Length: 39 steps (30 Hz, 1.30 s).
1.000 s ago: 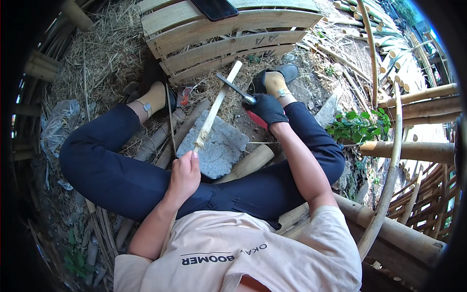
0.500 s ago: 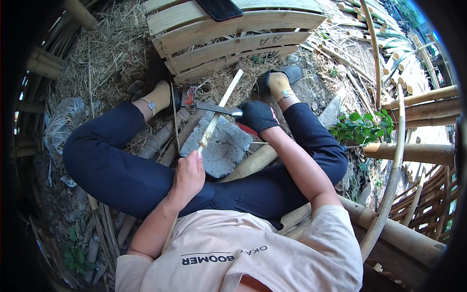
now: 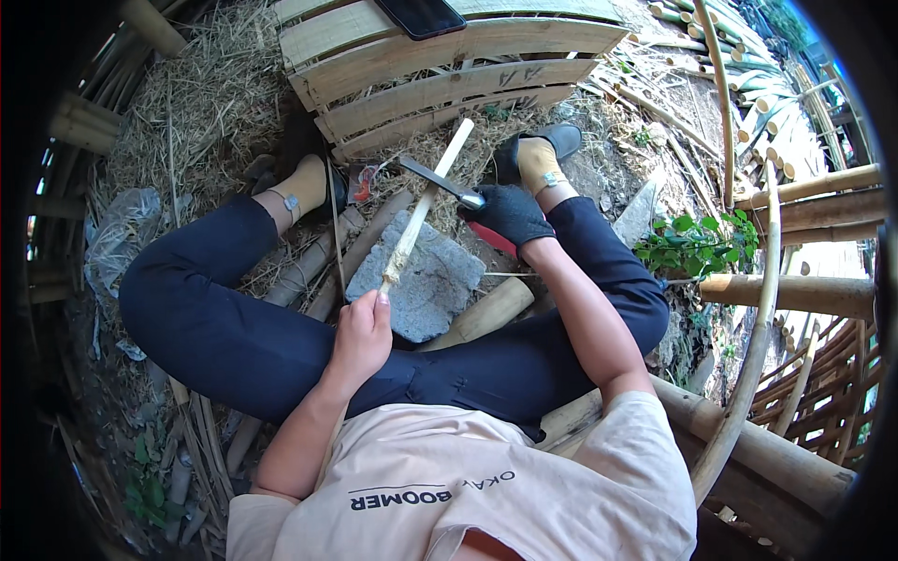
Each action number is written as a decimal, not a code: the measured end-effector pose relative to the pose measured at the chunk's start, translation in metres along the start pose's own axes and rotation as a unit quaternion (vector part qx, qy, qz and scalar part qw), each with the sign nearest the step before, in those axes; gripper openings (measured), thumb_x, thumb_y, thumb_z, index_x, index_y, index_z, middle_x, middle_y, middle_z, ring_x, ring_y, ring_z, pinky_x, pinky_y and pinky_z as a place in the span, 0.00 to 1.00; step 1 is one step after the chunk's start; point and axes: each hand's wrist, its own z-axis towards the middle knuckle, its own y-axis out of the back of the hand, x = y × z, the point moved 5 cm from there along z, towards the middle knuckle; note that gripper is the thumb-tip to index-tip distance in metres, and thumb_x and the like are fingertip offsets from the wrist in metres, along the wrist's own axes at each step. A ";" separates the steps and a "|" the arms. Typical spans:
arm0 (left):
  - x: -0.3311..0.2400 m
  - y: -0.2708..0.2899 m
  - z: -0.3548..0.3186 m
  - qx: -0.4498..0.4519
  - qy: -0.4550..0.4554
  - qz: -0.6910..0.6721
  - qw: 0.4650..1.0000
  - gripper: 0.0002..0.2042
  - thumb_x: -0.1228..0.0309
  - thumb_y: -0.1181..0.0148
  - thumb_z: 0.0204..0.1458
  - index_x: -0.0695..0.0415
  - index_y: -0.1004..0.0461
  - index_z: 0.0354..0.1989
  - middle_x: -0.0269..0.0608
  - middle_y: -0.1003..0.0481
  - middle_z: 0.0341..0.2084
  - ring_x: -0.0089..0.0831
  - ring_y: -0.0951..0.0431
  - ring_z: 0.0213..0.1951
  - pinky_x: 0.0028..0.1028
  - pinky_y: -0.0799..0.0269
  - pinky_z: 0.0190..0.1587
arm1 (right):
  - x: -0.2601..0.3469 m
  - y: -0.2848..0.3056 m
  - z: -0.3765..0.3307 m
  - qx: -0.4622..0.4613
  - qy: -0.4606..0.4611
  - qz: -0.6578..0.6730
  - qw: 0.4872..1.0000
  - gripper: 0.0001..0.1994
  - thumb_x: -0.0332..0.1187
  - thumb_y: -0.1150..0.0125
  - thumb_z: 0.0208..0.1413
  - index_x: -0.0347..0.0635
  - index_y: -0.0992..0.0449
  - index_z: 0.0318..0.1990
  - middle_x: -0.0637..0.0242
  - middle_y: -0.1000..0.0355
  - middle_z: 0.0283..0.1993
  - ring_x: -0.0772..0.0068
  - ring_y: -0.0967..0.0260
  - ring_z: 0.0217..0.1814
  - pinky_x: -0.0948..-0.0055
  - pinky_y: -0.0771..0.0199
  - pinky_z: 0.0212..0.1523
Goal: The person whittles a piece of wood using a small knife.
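Bare and closed, my left hand [image 3: 364,329] grips the near end of a pale bamboo strip [image 3: 430,198]. The strip slants up and away to the right, over a rough grey stone block [image 3: 433,290]. My right hand [image 3: 508,219], in a black and red glove, is closed around the handle of a knife [image 3: 443,183]. The knife's blade lies across the strip's upper half, pointing to the upper left. Whether the edge bites into the strip I cannot tell.
A slatted wooden crate [image 3: 449,89] stands ahead with a phone [image 3: 421,14] on top. Bamboo poles [image 3: 786,294] and a leafy plant [image 3: 697,245] are at the right. Dry straw [image 3: 201,112] and a clear plastic bag [image 3: 126,238] lie at the left. A cut bamboo piece [image 3: 496,307] rests beside the stone.
My right hand and the knife have moved up along the strip, away from me, and the blade has tilted more. My left hand stays about where it was.
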 end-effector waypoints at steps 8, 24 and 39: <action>0.035 -0.007 0.001 0.074 0.114 -0.127 0.982 0.20 0.62 0.54 0.68 0.62 0.35 0.25 0.35 0.36 0.14 0.25 0.33 0.19 0.34 0.41 0.23 | 0.035 -0.024 -0.018 0.081 0.048 0.059 0.994 0.16 0.50 0.38 0.53 0.49 0.17 0.39 0.51 0.20 0.38 0.47 0.22 0.43 0.55 0.24 0.48; -0.005 0.002 -0.003 0.002 -0.006 0.038 0.999 0.13 0.69 0.52 0.65 0.64 0.33 0.28 0.61 0.29 0.20 0.64 0.27 0.28 0.53 0.36 0.30 | 0.010 -0.021 0.005 -0.019 0.034 -0.079 0.996 0.11 0.44 0.37 0.48 0.52 0.15 0.34 0.57 0.20 0.33 0.53 0.20 0.37 0.57 0.21 0.40; -0.002 -0.003 -0.002 0.002 -0.001 -0.013 1.000 0.18 0.65 0.52 0.66 0.66 0.35 0.25 0.50 0.38 0.14 0.36 0.42 0.17 0.39 0.43 0.25 | 0.005 -0.001 -0.008 0.025 0.021 0.023 0.999 0.16 0.48 0.39 0.53 0.47 0.17 0.39 0.51 0.20 0.37 0.47 0.22 0.43 0.54 0.23 0.48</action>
